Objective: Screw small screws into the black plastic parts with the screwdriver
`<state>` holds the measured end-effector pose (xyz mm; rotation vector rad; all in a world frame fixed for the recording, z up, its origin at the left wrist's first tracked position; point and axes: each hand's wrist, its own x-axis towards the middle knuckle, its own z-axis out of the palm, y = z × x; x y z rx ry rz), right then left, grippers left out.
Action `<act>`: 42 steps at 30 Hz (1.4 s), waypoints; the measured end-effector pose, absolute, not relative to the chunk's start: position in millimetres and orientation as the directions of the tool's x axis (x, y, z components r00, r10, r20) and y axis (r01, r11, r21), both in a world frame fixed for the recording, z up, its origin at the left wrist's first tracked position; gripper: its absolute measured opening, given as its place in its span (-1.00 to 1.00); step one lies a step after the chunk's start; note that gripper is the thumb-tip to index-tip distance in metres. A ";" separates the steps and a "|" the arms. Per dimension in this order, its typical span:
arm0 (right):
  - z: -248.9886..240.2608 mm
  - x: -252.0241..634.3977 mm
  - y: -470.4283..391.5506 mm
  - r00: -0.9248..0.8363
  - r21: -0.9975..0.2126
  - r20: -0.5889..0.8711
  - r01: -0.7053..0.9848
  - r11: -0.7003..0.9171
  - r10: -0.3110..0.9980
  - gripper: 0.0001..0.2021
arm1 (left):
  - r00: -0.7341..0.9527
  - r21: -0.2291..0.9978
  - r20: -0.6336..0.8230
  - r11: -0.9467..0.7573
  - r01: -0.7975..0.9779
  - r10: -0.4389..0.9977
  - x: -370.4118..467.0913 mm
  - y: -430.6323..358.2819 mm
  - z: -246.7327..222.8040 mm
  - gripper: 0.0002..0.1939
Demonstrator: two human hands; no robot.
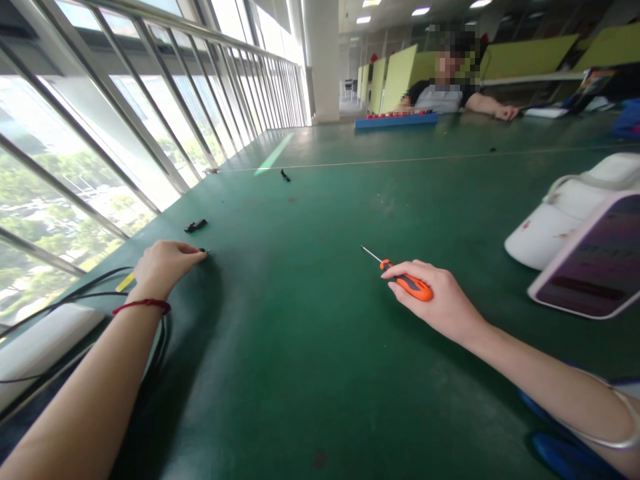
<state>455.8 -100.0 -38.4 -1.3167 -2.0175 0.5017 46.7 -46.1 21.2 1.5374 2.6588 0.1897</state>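
Note:
My right hand (434, 293) is wrapped round the orange and dark grey handle of a screwdriver (411, 287), its thin metal shaft pointing away and to the left over the green table (300, 320). On the left, my left hand (167, 265) pinches a tiny dark piece with a metallic tip (204, 251) between thumb and fingers, low by the tabletop. What kind of piece it is I cannot make out. Just beyond that hand lies a small black part (195, 225). Farther off is another small black part (285, 175).
A metal railing (200, 40) runs along the table's left side. Black cables (100, 293) and a white box (50, 340) lie near my left forearm. At right, a phone (595, 260) leans by a white object (565, 207). Across the table sits a person (443, 97) behind a blue tray (397, 121).

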 end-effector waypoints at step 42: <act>-43.0 456.9 -99.0 -0.294 -0.685 0.291 0.600 0.413 0.910 -0.86 | -0.471 0.191 0.009 0.461 0.867 0.882 26.4 -48.8 20.1 -0.50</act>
